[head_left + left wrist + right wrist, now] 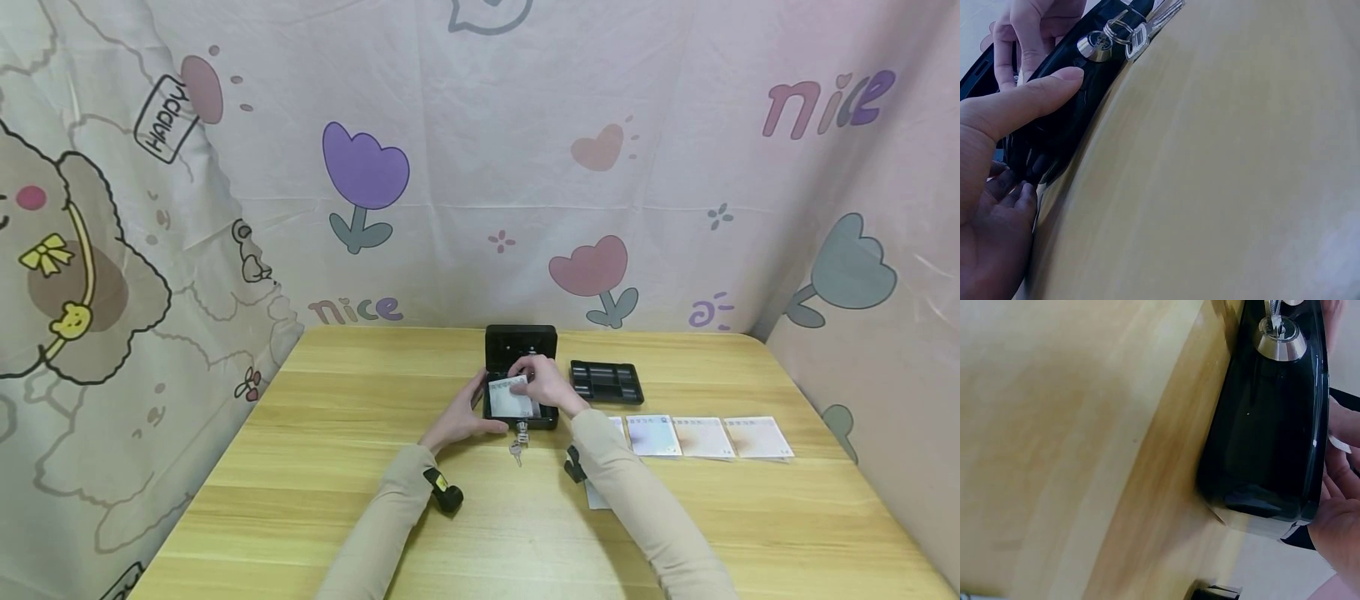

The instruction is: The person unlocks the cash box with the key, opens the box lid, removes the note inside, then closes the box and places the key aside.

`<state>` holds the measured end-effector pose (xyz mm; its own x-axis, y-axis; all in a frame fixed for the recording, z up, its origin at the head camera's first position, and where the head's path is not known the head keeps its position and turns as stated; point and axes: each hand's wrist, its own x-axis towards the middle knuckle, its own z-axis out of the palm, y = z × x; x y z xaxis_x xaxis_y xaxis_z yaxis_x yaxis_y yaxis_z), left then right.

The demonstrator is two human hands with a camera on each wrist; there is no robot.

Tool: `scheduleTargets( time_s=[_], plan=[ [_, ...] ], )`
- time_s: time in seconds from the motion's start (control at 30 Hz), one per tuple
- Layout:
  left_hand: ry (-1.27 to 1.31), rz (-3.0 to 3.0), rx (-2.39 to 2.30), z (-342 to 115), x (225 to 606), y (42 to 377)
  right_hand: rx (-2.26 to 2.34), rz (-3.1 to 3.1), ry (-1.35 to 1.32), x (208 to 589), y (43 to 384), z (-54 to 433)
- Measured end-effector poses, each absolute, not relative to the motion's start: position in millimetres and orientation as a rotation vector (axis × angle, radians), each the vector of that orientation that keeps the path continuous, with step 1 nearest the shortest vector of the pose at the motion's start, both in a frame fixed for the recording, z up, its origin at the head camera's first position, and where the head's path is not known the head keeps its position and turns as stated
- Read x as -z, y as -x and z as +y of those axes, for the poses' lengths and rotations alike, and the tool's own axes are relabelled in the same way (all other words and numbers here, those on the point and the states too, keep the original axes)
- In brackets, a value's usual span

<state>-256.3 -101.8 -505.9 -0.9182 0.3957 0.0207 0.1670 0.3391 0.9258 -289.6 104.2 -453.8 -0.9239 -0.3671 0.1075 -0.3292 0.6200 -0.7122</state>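
Note:
A black cash box (1260, 437) stands on the table with its lid (520, 343) raised at the back. My left hand (459, 417) grips its left side, thumb on the front wall and fingers around the corner. My right hand (546, 383) is over the opening, pinching a banknote (512, 400) that lies within the box; the fingertips are partly hidden. In the left wrist view, a key ring with keys (1141, 40) hangs from the round silver lock (1094, 46) on the front.
A black compartment tray (609, 393) lies right of the box. Banknotes (703, 438) are spread in a row farther right, some partly under my right sleeve (637, 492). Another pale note (597, 497) pokes out beneath that forearm. A printed cloth (465, 167) hangs behind the table.

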Motion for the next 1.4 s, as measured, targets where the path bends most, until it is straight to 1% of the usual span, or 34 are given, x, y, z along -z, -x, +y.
scheduleTargets(
  time_s=[0.43, 0.8, 1.17, 1.4],
  plan=[
    [-0.508, 2.387, -1.635, -102.0, 507.2, 258.0, 1.289, 2.813, 0.623, 444.5, 283.2, 110.3],
    [-0.509, 2.387, -1.627, -103.0, 504.9, 255.8, 1.494, 2.738, 0.634, 430.2, 271.8, 121.1],
    [-0.505, 2.389, -1.625, -102.8, 506.5, 256.6, 1.551, 2.725, 0.573, 416.1, 256.2, 136.4],
    [-0.497, 2.401, -1.615, -102.6, 506.2, 255.8, 1.575, 2.674, 0.582, 413.2, 243.6, 152.7]
  ],
)
